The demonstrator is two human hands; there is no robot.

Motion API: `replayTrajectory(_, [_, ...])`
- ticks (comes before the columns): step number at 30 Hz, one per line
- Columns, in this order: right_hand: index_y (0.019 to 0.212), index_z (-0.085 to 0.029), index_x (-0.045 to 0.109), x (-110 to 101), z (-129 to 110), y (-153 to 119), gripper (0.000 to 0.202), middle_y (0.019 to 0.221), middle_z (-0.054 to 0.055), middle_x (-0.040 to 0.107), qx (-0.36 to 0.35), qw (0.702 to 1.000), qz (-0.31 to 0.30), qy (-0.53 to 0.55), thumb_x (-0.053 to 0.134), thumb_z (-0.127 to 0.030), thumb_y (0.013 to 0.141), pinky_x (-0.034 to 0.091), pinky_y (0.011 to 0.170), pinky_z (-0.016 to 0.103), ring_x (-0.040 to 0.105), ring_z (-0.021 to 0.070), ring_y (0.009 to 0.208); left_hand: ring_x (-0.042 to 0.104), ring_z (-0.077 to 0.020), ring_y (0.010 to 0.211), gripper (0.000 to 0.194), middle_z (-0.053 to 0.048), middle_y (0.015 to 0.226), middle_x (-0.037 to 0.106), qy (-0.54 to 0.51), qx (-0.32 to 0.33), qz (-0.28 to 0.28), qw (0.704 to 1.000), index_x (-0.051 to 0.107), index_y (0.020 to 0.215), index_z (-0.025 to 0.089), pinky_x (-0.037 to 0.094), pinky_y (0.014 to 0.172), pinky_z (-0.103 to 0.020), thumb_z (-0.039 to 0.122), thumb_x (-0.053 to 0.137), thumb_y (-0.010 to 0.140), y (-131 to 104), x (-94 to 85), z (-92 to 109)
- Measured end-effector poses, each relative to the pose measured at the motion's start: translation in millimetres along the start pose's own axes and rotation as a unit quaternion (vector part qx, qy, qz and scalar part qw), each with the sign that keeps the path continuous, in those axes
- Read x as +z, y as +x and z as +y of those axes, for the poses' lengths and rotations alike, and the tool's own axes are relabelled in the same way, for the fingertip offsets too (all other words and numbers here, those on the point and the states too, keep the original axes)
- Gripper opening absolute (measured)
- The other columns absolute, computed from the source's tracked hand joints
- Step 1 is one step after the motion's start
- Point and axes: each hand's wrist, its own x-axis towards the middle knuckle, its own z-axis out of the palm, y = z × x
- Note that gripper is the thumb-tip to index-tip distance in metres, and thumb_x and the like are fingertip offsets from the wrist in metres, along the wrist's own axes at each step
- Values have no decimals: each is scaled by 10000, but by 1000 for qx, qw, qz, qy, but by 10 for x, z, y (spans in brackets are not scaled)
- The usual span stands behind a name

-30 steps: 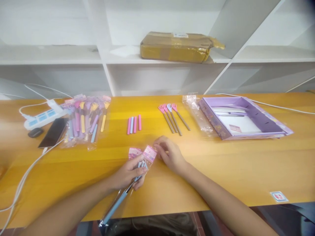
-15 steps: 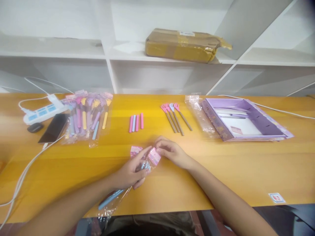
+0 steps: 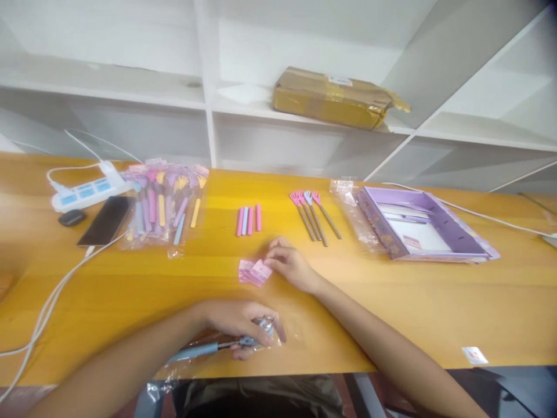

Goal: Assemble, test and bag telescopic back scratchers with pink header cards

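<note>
My left hand (image 3: pixel 237 320) is closed around a blue back scratcher (image 3: pixel 199 350) in a clear plastic bag near the table's front edge. Its hand-shaped head shows by my fingers, and the handle points left under my forearm. My right hand (image 3: pixel 292 266) pinches the corner of a pink card (image 3: pixel 261 270). That card lies over a small pile of similar pink cards (image 3: pixel 244 271) on the table. Beyond them lie several pink and blue handle tubes (image 3: pixel 249 222) in a row. To their right are several metal rods with pink and blue hand-shaped heads (image 3: pixel 310 212).
Bagged back scratchers (image 3: pixel 161 203) are heaped at the back left, beside a phone (image 3: pixel 107 220), a power strip (image 3: pixel 89 188) and white cables. A purple box (image 3: pixel 456 249) sits at the right, with plastic bags (image 3: pixel 354 215) against it. A taped carton (image 3: pixel 331 98) rests on the shelf.
My left hand has drawn the bagged back scratcher toward me, away from the pink card. My right hand has brought that card left, onto the other pink cards. The view has shifted slightly.
</note>
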Motion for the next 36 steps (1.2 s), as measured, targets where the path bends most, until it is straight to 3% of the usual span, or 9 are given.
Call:
replayTrajectory(4, [680, -217, 664, 118, -17, 45, 509, 910, 44, 533, -39, 998, 45, -29, 761, -685, 854, 434, 911, 401, 532, 229, 956, 397, -107, 358, 437, 126, 532, 463, -24, 19, 35, 999, 498, 1171, 233, 316, 444, -221, 415, 784, 895, 15, -39, -67])
replayTrajectory(8, [663, -245, 434, -41, -102, -289, 658, 769, 28, 461, -56, 985, 126, 103, 311, -783, 1020, 437, 766, 384, 489, 209, 755, 419, -96, 370, 379, 121, 533, 468, -52, 46, 42, 997, 466, 1087, 236, 296, 463, -209, 377, 770, 910, -37, -107, -72])
replayTrajectory(12, [993, -245, 544, -23, -342, -793, 688, 816, 18, 542, 43, 984, -42, 167, 433, -916, 886, 395, 621, 311, 451, 168, 662, 500, -107, 389, 403, 102, 572, 517, -64, 83, 88, 991, 439, 1129, 236, 303, 440, -191, 401, 751, 934, -75, -138, -8])
replayTrajectory(15, [873, -227, 527, 178, -447, -1036, 496, 701, -23, 506, 92, 983, -65, 148, 546, -706, 1000, 371, 607, 276, 441, 136, 621, 578, -108, 429, 496, 83, 688, 581, -56, 98, 108, 988, 395, 1144, 250, 369, 460, -190, 474, 775, 917, -30, -116, -10])
replayTrajectory(19, [680, -217, 464, 133, -395, -1129, 577, 571, -34, 440, 98, 988, 21, 118, 469, -657, 1054, 328, 541, 275, 393, 118, 528, 665, -126, 493, 474, 20, 868, 665, -68, 45, 36, 996, 470, 1126, 237, 504, 538, -256, 479, 804, 893, 34, -68, -50])
replayTrajectory(25, [666, -230, 472, -692, -479, -1205, 564, 580, -28, 415, 51, 923, 368, 102, 575, -678, 992, 323, 474, 265, 374, 123, 508, 618, -138, 448, 409, 7, 619, 617, 7, -25, -46, 999, 587, 793, 175, 434, 467, -242, 527, 762, 907, 8, -89, -40])
replayTrajectory(28, [639, -226, 478, -924, -522, -1269, 553, 598, -9, 461, 57, 939, 338, 38, 664, -639, 957, 361, 490, 275, 418, 133, 540, 546, -111, 422, 408, 42, 558, 559, 34, -22, -24, 999, 583, 818, 189, 365, 439, -220, 543, 774, 889, 2, -109, -49])
replayTrajectory(32, [687, -236, 463, -1010, -524, -1291, 541, 603, -34, 393, 27, 875, 474, 96, 688, -667, 924, 370, 483, 247, 399, 126, 542, 461, -84, 443, 412, 59, 596, 521, 34, -9, 0, 999, 621, 905, 180, 370, 474, -224, 556, 786, 873, 13, -106, -63])
replayTrajectory(36, [724, -244, 484, -998, -590, -1242, 493, 678, -11, 435, 9, 909, 390, 144, 655, -649, 949, 419, 499, 272, 445, 142, 574, 488, -79, 500, 421, 44, 672, 553, 62, 7, 15, 998, 675, 1051, 175, 375, 519, -218, 564, 750, 911, 14, -91, -37])
